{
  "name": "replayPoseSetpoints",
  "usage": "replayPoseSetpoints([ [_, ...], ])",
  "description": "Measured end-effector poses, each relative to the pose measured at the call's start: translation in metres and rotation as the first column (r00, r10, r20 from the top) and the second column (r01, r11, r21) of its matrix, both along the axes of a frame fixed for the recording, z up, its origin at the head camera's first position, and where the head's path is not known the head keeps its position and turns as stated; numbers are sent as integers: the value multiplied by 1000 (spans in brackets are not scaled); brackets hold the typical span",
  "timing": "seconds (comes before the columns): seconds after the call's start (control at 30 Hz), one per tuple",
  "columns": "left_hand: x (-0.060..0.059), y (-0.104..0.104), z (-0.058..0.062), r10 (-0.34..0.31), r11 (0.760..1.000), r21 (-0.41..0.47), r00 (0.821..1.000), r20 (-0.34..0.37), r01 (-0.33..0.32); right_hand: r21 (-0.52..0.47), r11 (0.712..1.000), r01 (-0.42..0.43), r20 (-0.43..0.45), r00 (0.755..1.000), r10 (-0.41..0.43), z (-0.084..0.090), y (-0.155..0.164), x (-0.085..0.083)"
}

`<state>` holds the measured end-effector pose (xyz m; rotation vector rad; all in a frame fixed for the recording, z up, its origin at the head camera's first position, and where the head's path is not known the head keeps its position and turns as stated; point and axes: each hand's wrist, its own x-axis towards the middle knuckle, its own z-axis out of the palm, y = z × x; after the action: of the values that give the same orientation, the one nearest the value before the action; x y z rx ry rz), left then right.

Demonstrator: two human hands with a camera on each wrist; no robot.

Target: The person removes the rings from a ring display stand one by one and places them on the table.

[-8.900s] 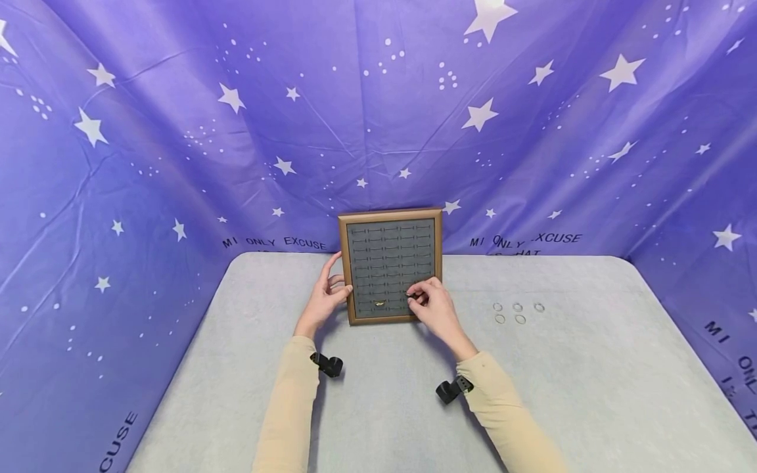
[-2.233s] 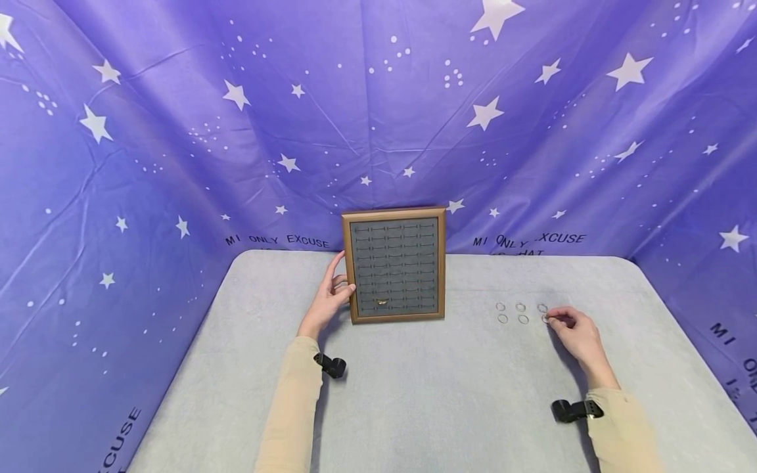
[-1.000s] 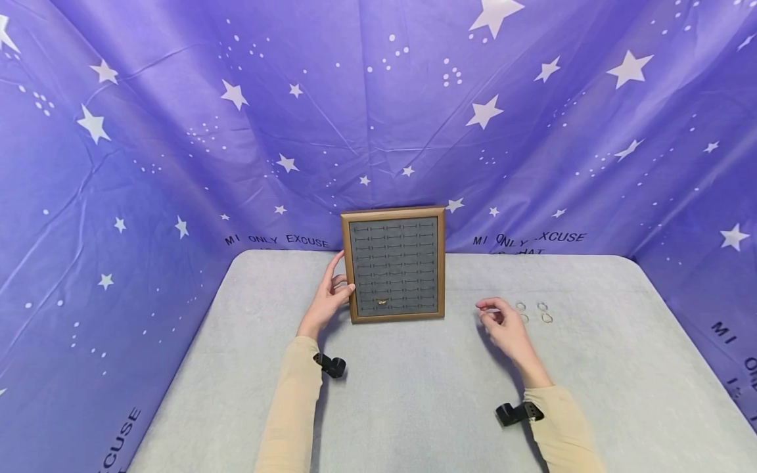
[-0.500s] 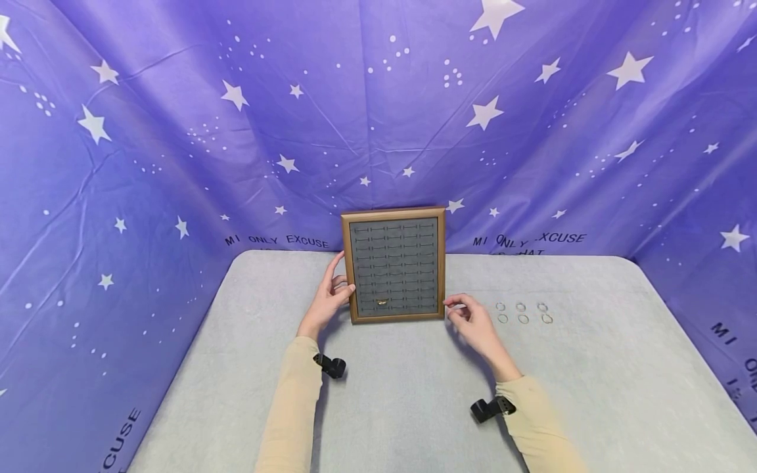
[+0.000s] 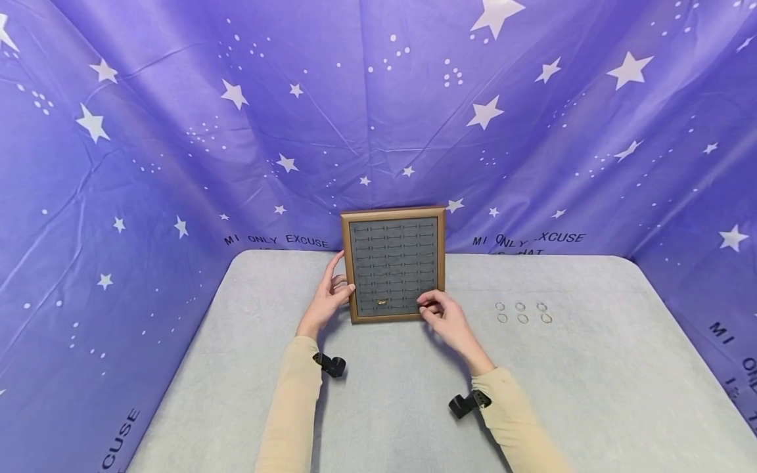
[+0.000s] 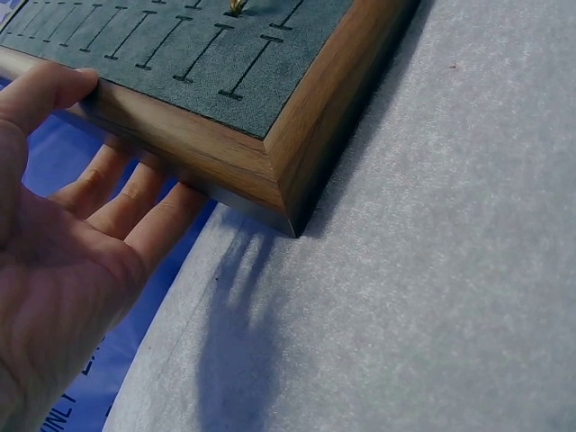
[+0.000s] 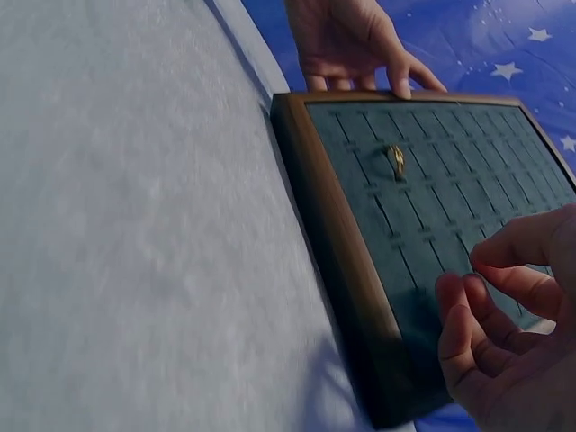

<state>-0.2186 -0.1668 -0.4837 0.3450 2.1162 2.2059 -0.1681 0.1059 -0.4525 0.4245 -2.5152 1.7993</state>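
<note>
A wood-framed ring display tray (image 5: 393,256) with a dark grey slotted pad leans upright at the table's back edge. My left hand (image 5: 324,305) grips its left side, thumb over the frame front and fingers against the outer side, as the left wrist view shows. One gold ring (image 7: 396,160) sits in a slot near the pad's lower left. My right hand (image 5: 446,322) is at the tray's lower right corner, fingers loosely bent close over the pad. In the right wrist view nothing shows between its thumb and fingertips. Several thin rings (image 5: 523,318) lie in two rows on the table.
A pale grey cloth-like table top (image 5: 390,407) spreads around the tray. Behind and on both sides hangs a purple curtain (image 5: 296,131) with white stars. A small black camera (image 5: 470,403) is strapped to each wrist.
My right hand set a ring down at the right end of the table's front row, then moved left to the tray's lower right corner. My left hand has kept its hold.
</note>
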Motion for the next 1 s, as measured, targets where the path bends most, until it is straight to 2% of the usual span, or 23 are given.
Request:
replayPoseSetpoints([
  [0.1,3,1,5,-4,1000,-5,1000,-5,4,-6,1000,-11,-16,1000,11,3,-8,-2],
  [0.3,3,0,5,-6,1000,7,1000,1,6,17,999,-44,-25,999,45,10,-20,-2],
  [0.33,3,0,4,-6,1000,10,1000,2,6,21,999,-47,-29,998,47,5,-21,-5],
  [0.53,-8,-3,-18,4,1000,16,1000,-15,-3,94,994,-59,-45,997,63,-26,-27,-27],
  [0.57,-10,-4,-22,8,1000,17,1000,-20,-7,113,991,-68,-44,996,73,-24,-28,-28],
  [0.73,-9,-3,-22,17,1000,21,1000,-21,-16,205,969,-134,-72,986,152,-19,-31,-36],
  [1.0,-9,-3,-22,20,999,42,1000,-20,-19,313,921,-232,-70,962,266,-12,-37,-43],
])
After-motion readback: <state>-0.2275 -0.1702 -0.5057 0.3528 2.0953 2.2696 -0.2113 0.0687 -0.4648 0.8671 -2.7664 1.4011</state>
